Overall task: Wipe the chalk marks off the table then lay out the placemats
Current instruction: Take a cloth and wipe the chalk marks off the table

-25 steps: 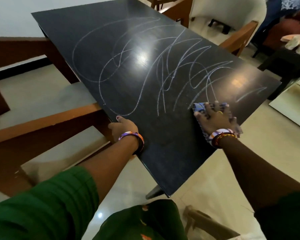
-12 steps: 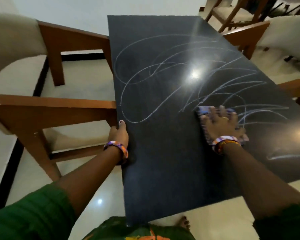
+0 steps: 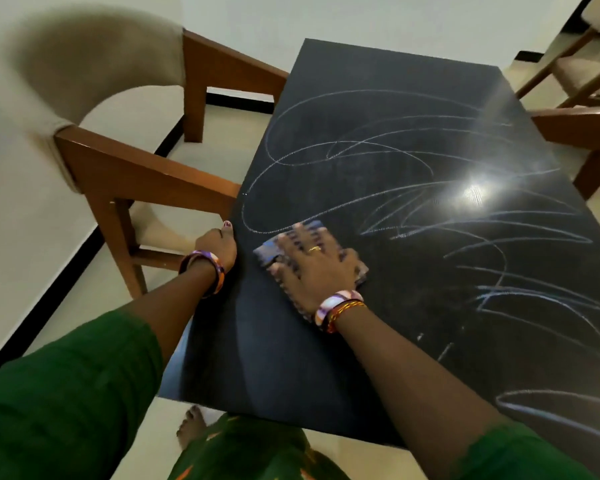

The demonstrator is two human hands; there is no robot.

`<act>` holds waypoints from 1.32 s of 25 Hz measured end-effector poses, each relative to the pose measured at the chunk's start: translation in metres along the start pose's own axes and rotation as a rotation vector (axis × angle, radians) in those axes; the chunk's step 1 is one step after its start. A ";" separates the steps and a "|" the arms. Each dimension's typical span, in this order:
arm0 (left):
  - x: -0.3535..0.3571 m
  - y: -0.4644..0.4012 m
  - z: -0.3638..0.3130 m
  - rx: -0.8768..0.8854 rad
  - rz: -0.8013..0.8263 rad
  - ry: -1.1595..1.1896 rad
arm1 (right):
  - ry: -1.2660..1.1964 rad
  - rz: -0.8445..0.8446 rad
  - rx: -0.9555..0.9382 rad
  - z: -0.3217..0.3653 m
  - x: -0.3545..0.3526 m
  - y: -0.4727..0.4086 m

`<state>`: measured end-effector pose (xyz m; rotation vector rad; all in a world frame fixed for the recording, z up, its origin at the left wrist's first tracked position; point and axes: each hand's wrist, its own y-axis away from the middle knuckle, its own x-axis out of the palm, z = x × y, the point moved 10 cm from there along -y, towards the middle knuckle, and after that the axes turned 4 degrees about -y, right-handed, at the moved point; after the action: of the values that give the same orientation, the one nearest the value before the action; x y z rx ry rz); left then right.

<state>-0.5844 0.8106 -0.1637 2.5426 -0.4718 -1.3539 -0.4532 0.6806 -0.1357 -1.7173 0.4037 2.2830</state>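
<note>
A black table (image 3: 257, 358) fills the middle of the view, scrawled with white chalk marks (image 3: 413, 209) over its far and right parts. My right hand (image 3: 312, 261) lies flat, fingers spread, pressing a blue-grey cloth (image 3: 267, 252) onto the table near its left side. The near left part of the tabletop shows no chalk. My left hand (image 3: 219, 242) grips the table's left edge, thumb on top. No placemats are in view.
A wooden armchair (image 3: 125, 168) with beige cushions stands close against the table's left side. Another wooden chair (image 3: 575, 129) sits at the far right. My bare foot (image 3: 191, 427) is on the pale floor under the near edge.
My right hand has slid the cloth leftward across the table, toward my left hand, leaving a cleaner strip. My view has swung left; the left hand keeps its hold on the edge.
</note>
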 end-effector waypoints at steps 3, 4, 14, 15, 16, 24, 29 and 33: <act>-0.003 0.000 -0.002 0.011 -0.070 -0.036 | -0.024 -0.071 0.307 -0.118 -0.030 -0.003; -0.005 0.002 -0.004 0.017 -0.094 -0.062 | -0.049 -0.066 0.436 -0.156 -0.039 0.003; -0.009 0.001 -0.011 -0.004 -0.173 -0.177 | -0.005 0.018 -0.046 0.014 -0.001 -0.024; -0.009 0.000 -0.011 -0.001 -0.176 -0.163 | -0.013 0.032 -0.083 0.015 -0.001 -0.027; -0.008 -0.001 -0.010 0.000 -0.176 -0.153 | -0.018 0.010 -0.063 -0.001 -0.007 -0.032; -0.008 0.000 -0.015 0.000 -0.177 -0.179 | -0.041 -0.157 0.606 -0.179 -0.058 -0.039; -0.012 0.000 -0.013 -0.015 -0.191 -0.116 | -0.001 -0.047 -0.054 -0.001 -0.010 -0.049; -0.016 -0.001 0.000 -0.148 -0.201 0.079 | -0.024 -0.022 -0.118 -0.005 -0.011 -0.055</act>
<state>-0.5927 0.8181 -0.1520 2.5630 -0.0988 -1.2932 -0.4258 0.7297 -0.1299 -1.7376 0.2486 2.3524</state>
